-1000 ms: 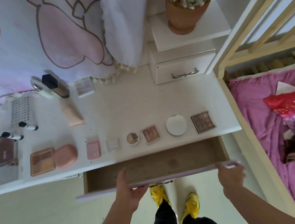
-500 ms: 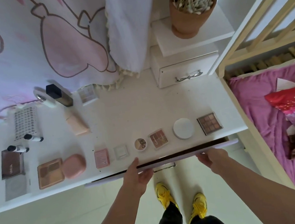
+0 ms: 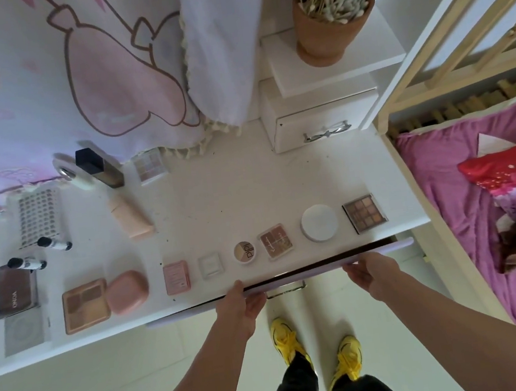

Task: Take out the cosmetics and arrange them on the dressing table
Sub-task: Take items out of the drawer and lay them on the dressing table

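Cosmetics lie on the white dressing table [image 3: 224, 196]. Along its front edge runs a row: peach palette [image 3: 86, 306], pink compact [image 3: 127, 292], pink box [image 3: 177, 277], clear case [image 3: 210, 265], round pot [image 3: 244, 251], blush palette [image 3: 275, 241], white round compact [image 3: 319, 227], brown eyeshadow palette [image 3: 365, 213]. Farther back are a peach tube [image 3: 131, 221], a dark bottle [image 3: 99, 166] and a pastel palette [image 3: 149, 166]. The lilac drawer front [image 3: 322, 267] sits almost flush under the table edge. My left hand [image 3: 240, 306] and my right hand [image 3: 372, 275] press against it.
A terracotta pot of cotton swabs [image 3: 332, 16] stands on a white shelf above a small drawer box [image 3: 322, 123]. A patterned cloth [image 3: 75, 71] hangs over the table's back. A wooden bed frame [image 3: 399, 89] with pink bedding [image 3: 478, 218] borders the right side.
The drawer, wide open a second ago, has slid in under the table until only a thin gap shows. Both hands moved forward with its front.
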